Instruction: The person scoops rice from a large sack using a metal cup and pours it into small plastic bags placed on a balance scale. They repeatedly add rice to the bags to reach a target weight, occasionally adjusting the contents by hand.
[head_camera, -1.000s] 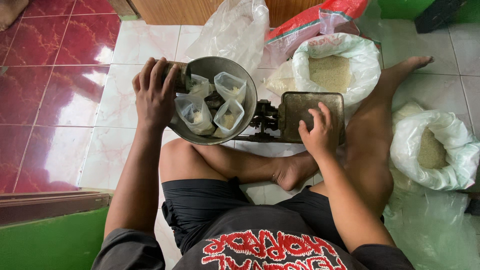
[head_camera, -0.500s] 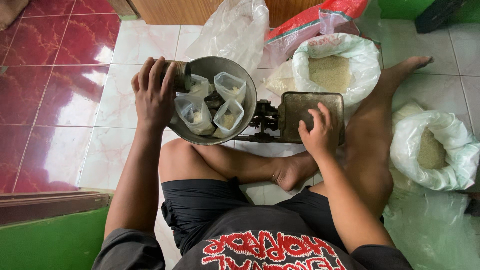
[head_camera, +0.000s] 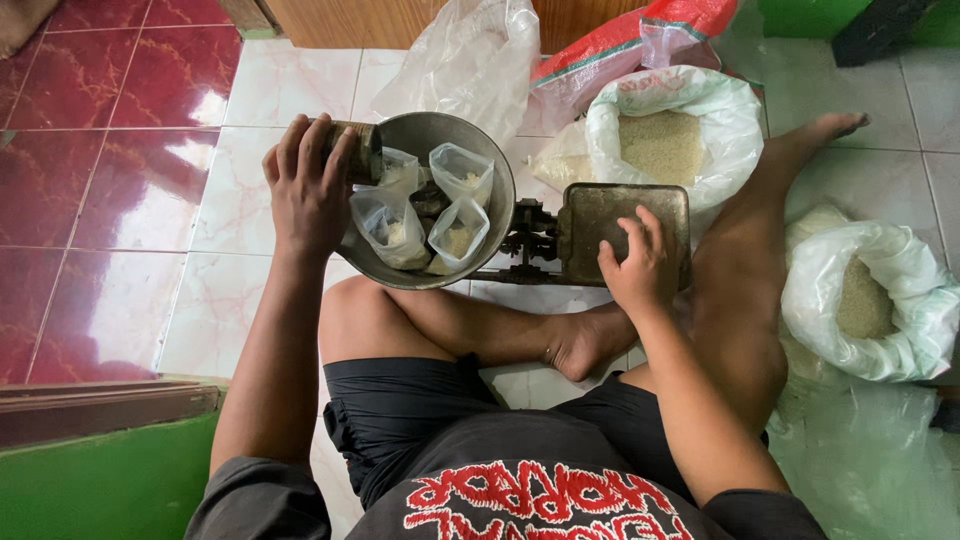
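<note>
**Seated person tips a small can over a scale bowl full of bagged grain**

A person sits on a tiled floor (head_camera: 290, 90) with legs folded, seen from above through a head-worn camera.

The left hand (head_camera: 305, 190) is wrapped around a small dark metal can (head_camera: 355, 150), fingers curled over its side. The can lies tilted on its side, its mouth pointing away from the palm and over the rim of a round metal bowl (head_camera: 495, 175) just beside the hand. Inside the bowl stand several small clear plastic bags (head_camera: 462, 175), open at the top, each holding a little pale grain. The can's mouth is right against the nearest bag.

The bowl sits on one end of a dark balance scale (head_camera: 530, 240), which lies between the two hands. The right hand (head_camera: 635, 260) rests palm down on the flat square weighing plate (head_camera: 600, 210) at the scale's other end, fingers spread loosely and gripping nothing.

Beyond the right hand, farther from the body, an open white sack of grain (head_camera: 665, 145) stands against a red and white bag (head_camera: 640, 35). To the outer side of the right arm, past the outstretched leg, a second open sack of grain (head_camera: 865, 300) sits on the floor. Beyond the bowl lies a crumpled clear plastic bag (head_camera: 470, 60).
</note>
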